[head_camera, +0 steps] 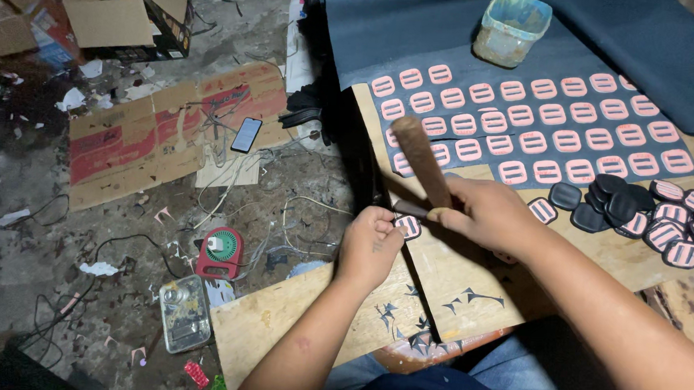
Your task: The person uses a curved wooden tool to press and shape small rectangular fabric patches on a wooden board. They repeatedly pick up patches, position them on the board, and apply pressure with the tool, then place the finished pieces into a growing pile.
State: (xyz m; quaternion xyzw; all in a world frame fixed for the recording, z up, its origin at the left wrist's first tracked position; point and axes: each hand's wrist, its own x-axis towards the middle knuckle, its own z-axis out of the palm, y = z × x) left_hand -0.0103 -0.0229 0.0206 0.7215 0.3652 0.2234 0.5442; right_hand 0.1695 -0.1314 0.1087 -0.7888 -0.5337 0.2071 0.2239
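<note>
Two bare hands cut a small pink-and-black slotted patch at the edge of a wooden board.

The right hand is closed around a brown wooden-handled knife, its handle angled up and away. The left hand pinches the small pink-and-black slotted patch at the blade. Beyond lies a dark sheet with rows of pink patches, a pile of cut black-backed pieces to the right, and a stained plastic tub farther back. The wooden board carries dark offcuts.

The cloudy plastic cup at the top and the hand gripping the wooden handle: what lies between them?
In the head view, rows of pink slotted pieces on a dark sheet lie between the cloudy plastic cup and the right hand.
</note>
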